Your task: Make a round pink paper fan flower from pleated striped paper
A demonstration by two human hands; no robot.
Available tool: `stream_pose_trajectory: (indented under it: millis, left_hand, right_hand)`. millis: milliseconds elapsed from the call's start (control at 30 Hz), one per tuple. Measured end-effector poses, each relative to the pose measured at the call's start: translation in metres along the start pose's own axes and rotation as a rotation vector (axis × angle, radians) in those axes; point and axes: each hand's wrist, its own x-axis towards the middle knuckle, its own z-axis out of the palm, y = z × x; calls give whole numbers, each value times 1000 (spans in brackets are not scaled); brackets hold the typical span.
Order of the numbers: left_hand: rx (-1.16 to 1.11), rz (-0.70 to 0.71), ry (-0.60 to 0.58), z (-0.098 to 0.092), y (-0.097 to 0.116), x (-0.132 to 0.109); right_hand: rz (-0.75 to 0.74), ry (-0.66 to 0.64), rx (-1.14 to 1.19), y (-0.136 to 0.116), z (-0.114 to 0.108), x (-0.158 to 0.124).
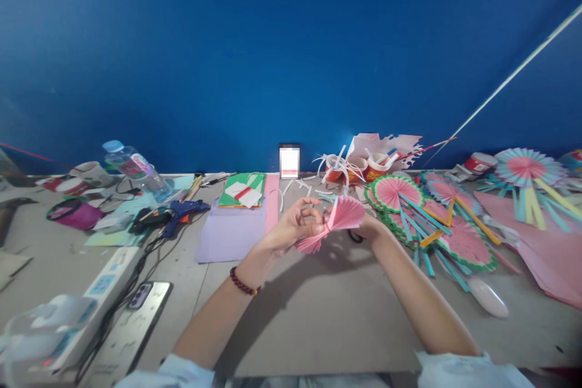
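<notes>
My left hand, with a dark bead bracelet at the wrist, pinches a pink pleated paper at its narrow, tied-looking middle. The folds fan out on both sides of the pinch, wider at the upper right. Against the right edge of this paper is my right hand; its fingers are hidden behind the folds, so their grip does not show. A small black loop shows just below that hand; what it belongs to is unclear. Both hands are raised above the grey table.
Finished-looking paper fans with strips lie at right, near pink sheets and a white oval object. Red cups stand behind. At left are a blue glue gun, bottle, power strip and phone.
</notes>
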Motion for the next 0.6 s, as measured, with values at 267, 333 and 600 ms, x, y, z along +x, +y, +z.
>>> stream_pose_trajectory:
  millis: [267,333,600]
  left_hand:
    - [352,-46,-145,18,2,-10]
    - [420,-38,-183,22,2,-13]
    - [735,4,-117,20,-5,-13]
  right_hand:
    - [77,-517,263,12,0,15]
    - [67,-562,264,11,0,15]
    - [93,-415,40,-10,-10,7]
